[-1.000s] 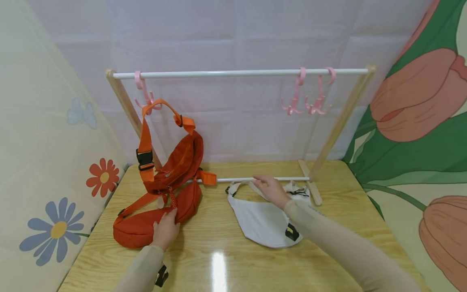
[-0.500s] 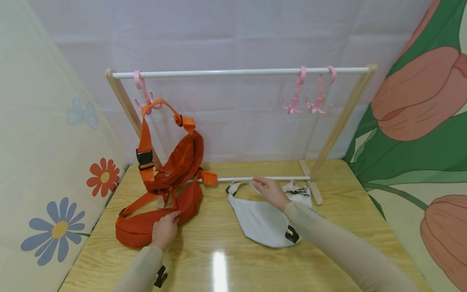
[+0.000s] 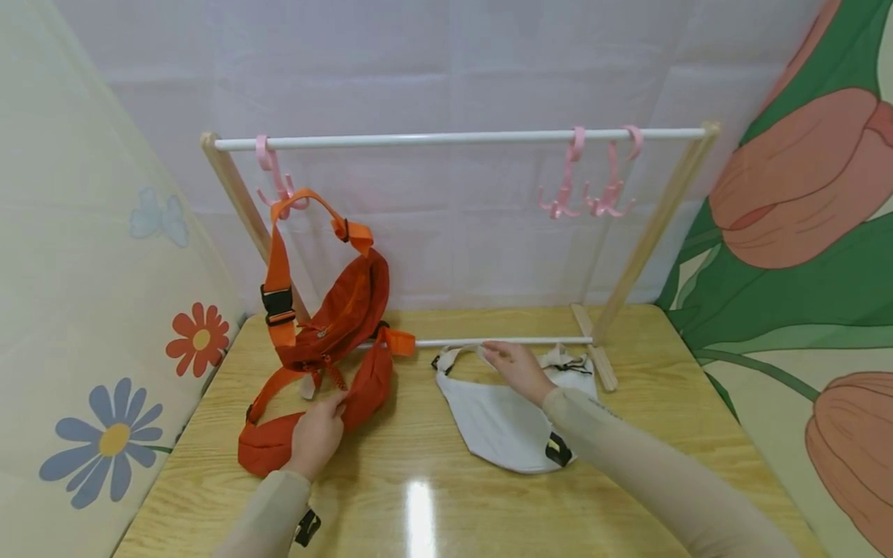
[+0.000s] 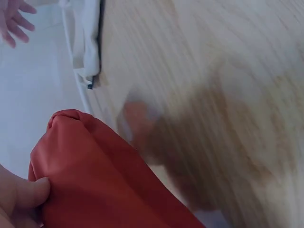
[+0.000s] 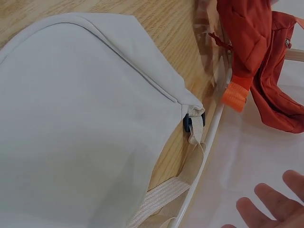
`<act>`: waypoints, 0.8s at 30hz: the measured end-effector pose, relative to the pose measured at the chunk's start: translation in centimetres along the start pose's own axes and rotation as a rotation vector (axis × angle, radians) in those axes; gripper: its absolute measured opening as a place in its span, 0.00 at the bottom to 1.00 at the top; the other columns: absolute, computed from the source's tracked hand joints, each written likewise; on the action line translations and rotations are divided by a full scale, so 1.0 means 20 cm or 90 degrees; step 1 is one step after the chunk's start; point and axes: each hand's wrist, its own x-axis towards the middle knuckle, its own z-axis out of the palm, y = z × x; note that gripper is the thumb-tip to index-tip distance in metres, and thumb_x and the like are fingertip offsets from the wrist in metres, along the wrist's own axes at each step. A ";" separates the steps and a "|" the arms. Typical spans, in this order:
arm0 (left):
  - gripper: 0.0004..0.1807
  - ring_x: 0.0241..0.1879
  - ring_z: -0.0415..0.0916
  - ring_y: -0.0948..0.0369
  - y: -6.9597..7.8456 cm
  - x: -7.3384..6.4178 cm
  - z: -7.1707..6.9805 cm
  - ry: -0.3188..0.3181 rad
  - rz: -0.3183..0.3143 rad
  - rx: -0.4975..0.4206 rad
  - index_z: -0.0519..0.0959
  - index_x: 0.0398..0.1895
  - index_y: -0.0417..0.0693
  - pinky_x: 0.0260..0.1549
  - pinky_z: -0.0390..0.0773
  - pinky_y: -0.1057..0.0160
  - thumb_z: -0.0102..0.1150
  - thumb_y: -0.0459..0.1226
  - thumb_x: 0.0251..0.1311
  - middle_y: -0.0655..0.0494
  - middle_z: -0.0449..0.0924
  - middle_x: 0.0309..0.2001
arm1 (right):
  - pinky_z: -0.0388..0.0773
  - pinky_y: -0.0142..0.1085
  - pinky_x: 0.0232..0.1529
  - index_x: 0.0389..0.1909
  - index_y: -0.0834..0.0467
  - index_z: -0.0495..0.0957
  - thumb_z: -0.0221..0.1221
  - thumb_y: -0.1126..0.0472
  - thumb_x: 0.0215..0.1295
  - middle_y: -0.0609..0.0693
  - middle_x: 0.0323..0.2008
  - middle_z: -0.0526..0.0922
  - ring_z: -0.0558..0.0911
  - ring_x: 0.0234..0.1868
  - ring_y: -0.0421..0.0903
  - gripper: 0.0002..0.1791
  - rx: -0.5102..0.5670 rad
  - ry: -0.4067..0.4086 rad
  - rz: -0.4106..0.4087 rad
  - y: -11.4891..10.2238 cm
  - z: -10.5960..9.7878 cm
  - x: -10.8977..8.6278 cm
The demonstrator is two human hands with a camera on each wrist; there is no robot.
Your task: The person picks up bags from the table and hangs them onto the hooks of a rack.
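Note:
My left hand (image 3: 317,438) grips the edge of a red waist bag (image 3: 370,391) at the left of the table; its thumb presses the red cloth in the left wrist view. Another red waist bag (image 3: 352,298) hangs by its orange strap from a pink hook (image 3: 282,186), just behind and above the gripped one. A white waist bag (image 3: 498,422) lies flat on the table, its cream strap toward the rack. Over that strap is my right hand (image 3: 518,370); the right wrist view shows its fingers (image 5: 270,199) spread, with nothing held.
A rack with a white top rail (image 3: 418,140) and wooden side posts stands at the table's back. Two more pink hooks (image 3: 560,190) hang near its right end. A low white bar (image 3: 453,342) runs between the rack's feet. Printed cloths flank the table (image 3: 363,504).
My left hand has drawn the lower red bag a little to the right, its left end lifting and tilting. My right hand and the white bag stay nearly still.

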 end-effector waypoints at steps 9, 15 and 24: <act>0.16 0.45 0.79 0.41 0.07 -0.01 -0.03 0.075 0.044 -0.023 0.78 0.55 0.35 0.40 0.76 0.42 0.48 0.28 0.67 0.35 0.80 0.50 | 0.73 0.53 0.56 0.60 0.70 0.73 0.51 0.59 0.74 0.66 0.58 0.75 0.77 0.55 0.63 0.22 0.001 -0.003 0.001 -0.01 0.01 0.00; 0.14 0.45 0.79 0.40 0.12 -0.01 -0.05 0.178 0.089 -0.046 0.79 0.51 0.31 0.43 0.75 0.40 0.50 0.26 0.66 0.35 0.81 0.47 | 0.73 0.53 0.54 0.59 0.70 0.73 0.52 0.61 0.74 0.67 0.57 0.76 0.77 0.55 0.64 0.20 -0.011 -0.001 -0.011 0.00 0.01 -0.01; 0.13 0.46 0.78 0.39 0.21 0.01 -0.12 0.266 0.098 -0.135 0.79 0.50 0.28 0.47 0.75 0.41 0.51 0.24 0.66 0.33 0.81 0.47 | 0.73 0.52 0.54 0.60 0.69 0.73 0.51 0.59 0.74 0.66 0.58 0.76 0.77 0.55 0.63 0.21 -0.018 -0.007 -0.014 0.02 0.00 -0.01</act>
